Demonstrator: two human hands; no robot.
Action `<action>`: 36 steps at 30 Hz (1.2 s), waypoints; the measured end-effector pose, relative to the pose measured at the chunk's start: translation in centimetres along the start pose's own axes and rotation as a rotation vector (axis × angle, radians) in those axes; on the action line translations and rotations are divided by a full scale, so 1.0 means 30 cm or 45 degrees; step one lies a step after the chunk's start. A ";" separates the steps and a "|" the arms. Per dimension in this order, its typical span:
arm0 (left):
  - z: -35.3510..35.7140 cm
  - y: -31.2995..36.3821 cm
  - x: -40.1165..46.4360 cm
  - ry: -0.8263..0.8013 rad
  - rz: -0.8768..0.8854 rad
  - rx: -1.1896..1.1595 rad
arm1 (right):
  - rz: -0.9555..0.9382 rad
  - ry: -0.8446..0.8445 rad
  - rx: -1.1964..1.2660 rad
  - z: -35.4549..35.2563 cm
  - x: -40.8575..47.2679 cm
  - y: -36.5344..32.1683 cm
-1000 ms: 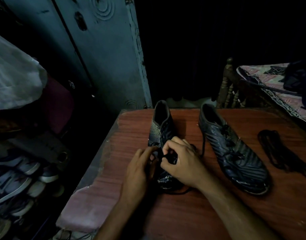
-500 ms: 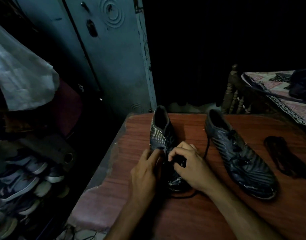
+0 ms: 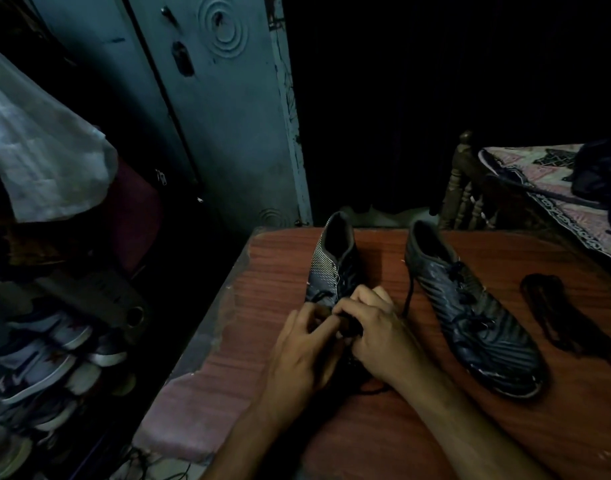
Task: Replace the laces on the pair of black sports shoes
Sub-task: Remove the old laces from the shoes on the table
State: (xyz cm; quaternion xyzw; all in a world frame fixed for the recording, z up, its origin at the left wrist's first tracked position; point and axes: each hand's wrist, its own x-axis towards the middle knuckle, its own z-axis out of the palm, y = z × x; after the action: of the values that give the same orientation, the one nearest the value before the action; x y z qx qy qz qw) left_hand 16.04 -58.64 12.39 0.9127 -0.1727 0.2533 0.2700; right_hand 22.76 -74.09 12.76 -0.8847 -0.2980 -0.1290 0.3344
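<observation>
Two black sports shoes stand on a reddish wooden table, toes toward me. The left shoe has its front half hidden under my hands. My left hand and my right hand meet over its lacing area, fingers curled and pinching a black lace. A loop of that lace shows on the table below my right wrist. The right shoe lies apart, laced, with one lace end trailing down its left side. A loose bundle of black laces lies at the table's right.
A blue-grey metal door stands behind the table's left corner. Several sneakers fill a rack at lower left, under a white cloth. A bed with a patterned cover and wooden post is at the right.
The view has shifted slightly. My left hand's fingers have curled in to meet my right hand's fingers over the lace; both hands stay on the left shoe.
</observation>
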 end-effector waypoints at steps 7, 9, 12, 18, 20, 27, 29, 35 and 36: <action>0.011 -0.018 0.024 0.149 -0.276 -0.179 | 0.026 0.119 0.201 -0.010 0.000 -0.007; 0.017 -0.030 0.030 0.158 -0.312 -0.171 | 0.050 0.090 0.329 -0.014 0.000 -0.005; 0.014 -0.041 0.022 0.130 -0.296 -0.144 | 0.067 -0.051 0.437 -0.026 -0.001 -0.008; 0.008 -0.058 0.020 0.215 -0.300 -0.190 | 0.066 -0.080 0.402 -0.010 -0.008 -0.020; 0.001 -0.059 0.021 0.273 -0.333 -0.293 | 0.084 -0.025 0.310 -0.004 -0.008 -0.017; -0.053 -0.049 0.005 0.110 -0.338 -0.752 | 0.111 0.015 0.136 0.003 -0.010 -0.026; -0.058 -0.049 0.008 0.076 -0.334 -0.821 | 0.110 0.011 0.061 0.005 -0.014 -0.032; -0.054 -0.050 0.014 -0.010 -0.260 -0.845 | 0.037 0.021 -0.180 0.026 -0.025 -0.051; -0.053 -0.053 0.014 -0.004 -0.247 -0.820 | 0.031 0.033 -0.176 0.030 -0.025 -0.054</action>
State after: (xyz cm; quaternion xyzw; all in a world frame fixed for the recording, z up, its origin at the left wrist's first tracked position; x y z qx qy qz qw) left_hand 16.49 -56.53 13.13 0.7932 -0.1568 0.1574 0.5670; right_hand 21.19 -72.86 12.61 -0.9076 -0.2731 -0.1566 0.2778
